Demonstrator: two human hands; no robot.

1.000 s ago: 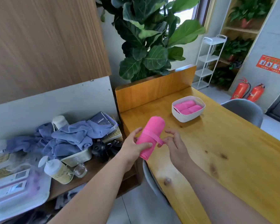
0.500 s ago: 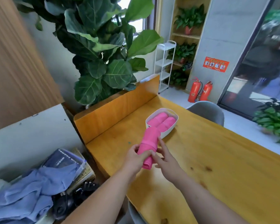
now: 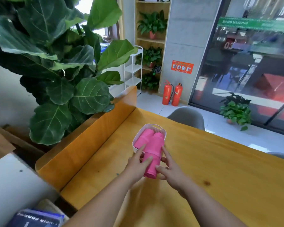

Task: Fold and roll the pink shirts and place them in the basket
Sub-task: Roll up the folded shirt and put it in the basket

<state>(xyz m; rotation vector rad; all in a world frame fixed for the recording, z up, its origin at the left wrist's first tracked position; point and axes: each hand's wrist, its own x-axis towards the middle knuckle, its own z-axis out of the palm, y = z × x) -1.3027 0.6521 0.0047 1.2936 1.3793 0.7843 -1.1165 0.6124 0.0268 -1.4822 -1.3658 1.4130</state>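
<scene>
Grips: left hand point(image 3: 138, 167) and right hand point(image 3: 172, 173) pinch the rolled pink fabric shirt point(image 3: 152, 163), best lowered level and tight into the white plastic basket point(image 3: 134, 142).

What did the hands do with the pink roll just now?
The left hand and right hand carried the rolled pink shirt forward across the table until its far end reached the basket. They kept holding it. The basket and its two rolls stayed put.
</scene>
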